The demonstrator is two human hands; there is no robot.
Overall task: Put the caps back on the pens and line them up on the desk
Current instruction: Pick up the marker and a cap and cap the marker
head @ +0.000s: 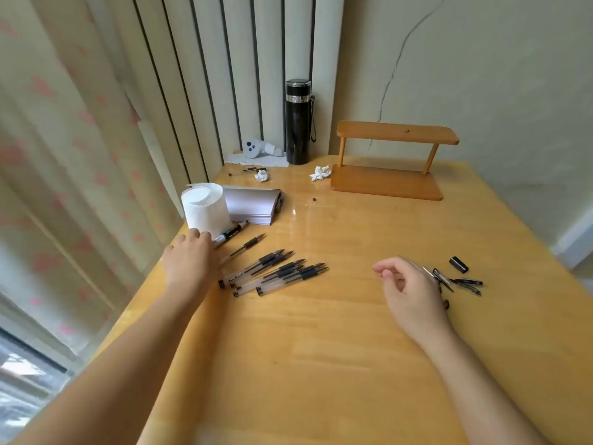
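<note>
Head camera is looking down on a yellow wooden surface [321,348] where the uncapped pens [276,271] are lying in a loose bunch, tips pointing up and to the right, left of centre. The left hand [189,261] is resting palm down just beside their rear ends, fingers [200,237] spread and gripping nothing, touching the white paper roll [205,207] and a marker [229,235]. The right hand [407,284] is hovering well apart from the bunch, fingers loosely curled; whether it is holding anything I cannot tell. The caps [462,281] are lying scattered just beyond it on the right. The pens are looking light, stiff and smooth, so they are likely to roll and slide; the ribbed dark grip near the tip is seeming the surest place to pinch, with the cap taken by its closed end. No pen is capped or lined up yet
</note>
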